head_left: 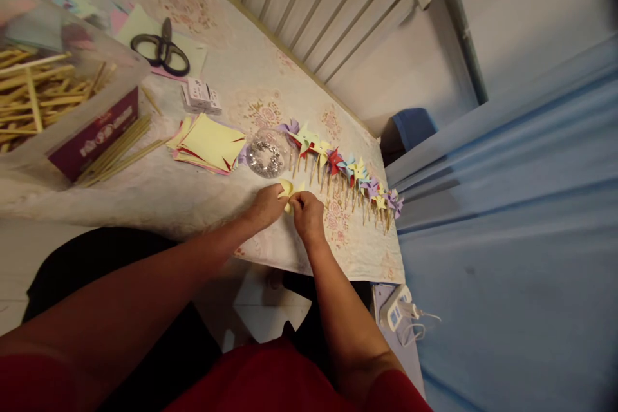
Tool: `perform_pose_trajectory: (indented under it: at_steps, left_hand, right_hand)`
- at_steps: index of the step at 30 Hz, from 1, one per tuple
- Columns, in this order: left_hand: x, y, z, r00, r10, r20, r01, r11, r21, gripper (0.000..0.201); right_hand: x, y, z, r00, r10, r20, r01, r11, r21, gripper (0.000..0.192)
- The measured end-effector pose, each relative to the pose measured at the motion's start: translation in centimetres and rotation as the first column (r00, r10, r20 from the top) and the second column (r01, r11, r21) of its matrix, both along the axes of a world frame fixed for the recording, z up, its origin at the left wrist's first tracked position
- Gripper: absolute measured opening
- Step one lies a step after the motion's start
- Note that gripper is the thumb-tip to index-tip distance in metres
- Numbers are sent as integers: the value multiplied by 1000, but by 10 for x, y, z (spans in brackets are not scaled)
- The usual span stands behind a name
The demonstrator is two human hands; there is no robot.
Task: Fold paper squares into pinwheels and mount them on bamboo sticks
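Both hands meet over a small piece of yellow paper [286,192] at the near part of the table [159,206], just in front of the clear dish of silver pins [266,156], which serves here as the landmark. The left hand [264,207] has its fingertips pinched together on the left side of the paper, and the right hand [306,214] pinches the right side, so the sheet is clamped between the two and partly hidden by them; how far it is folded cannot be told. Just right of the dish runs a row of finished pinwheels [347,174] on sticks, very near the right hand. A wide sweep of that wrist could, I judge, knock them out of line. The dish itself sits just beyond the knuckles, and a nudge forward could tip it and scatter its contents. If either pinch loosens, the curled paper may well spring open. Left of the dish lies a stack of coloured paper squares [208,143]; farther left, loose bamboo sticks [116,153], a clear plastic box [67,90] and scissors [161,48] lie well apart from the hands.
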State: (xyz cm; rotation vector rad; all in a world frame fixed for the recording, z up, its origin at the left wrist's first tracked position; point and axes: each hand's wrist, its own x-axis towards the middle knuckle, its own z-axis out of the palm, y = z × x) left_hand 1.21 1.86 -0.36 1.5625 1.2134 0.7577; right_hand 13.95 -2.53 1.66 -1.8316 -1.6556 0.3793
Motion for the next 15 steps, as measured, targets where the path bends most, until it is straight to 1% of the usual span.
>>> perform_pose_trajectory:
  at_steps: [1, 2, 3, 5, 7, 8, 10, 12, 14, 15]
  left_hand:
    - [0, 0, 1, 1000, 0, 2, 0, 1000, -2, 19]
    - [-1, 0, 1, 1000, 2, 5, -2, 1000, -5, 19]
    - [-1, 0, 2, 1000, 5, 9, -5, 1000, -8, 19]
    - [-1, 0, 2, 1000, 10, 11, -9, 1000, -16, 19]
    - [-2, 0, 1, 1000, 9, 9, -9, 1000, -24, 20]
    - [-2, 0, 1, 1000, 9, 8, -9, 1000, -25, 20]
    - [-1, 0, 0, 1000, 8, 10, -8, 1000, -16, 20]
    - [-1, 0, -1, 1000, 9, 22, -9, 1000, -1, 19]
    - [-1, 0, 0, 999, 15, 37, -15, 1000, 6, 20]
    - [-1, 0, 1, 999, 19, 42, -19, 1000, 4, 20]
  right_hand:
    - [0, 0, 0, 999, 10, 31, -11, 1000, 16, 11]
    - [-1, 0, -1, 1000, -10, 21, 10, 1000, 18, 11]
    - [-2, 1, -4, 998, -54, -26, 54, 999, 4, 11]
    - [-4, 2, -11, 972, -159, -174, 150, 986, -66, 14]
    - [-5, 3, -15, 931, -224, -286, 190, 971, -143, 16]
    - [-4, 3, -15, 926, -228, -301, 187, 969, -159, 17]
    - [-3, 3, -10, 954, -179, -241, 152, 980, -126, 16]
    - [-1, 2, -3, 993, -72, -94, 68, 997, -45, 14]
    - [-1, 2, 2, 999, 13, 41, -13, 1000, 12, 12]
    - [-1, 2, 3, 998, 14, 64, -16, 1000, 20, 12]
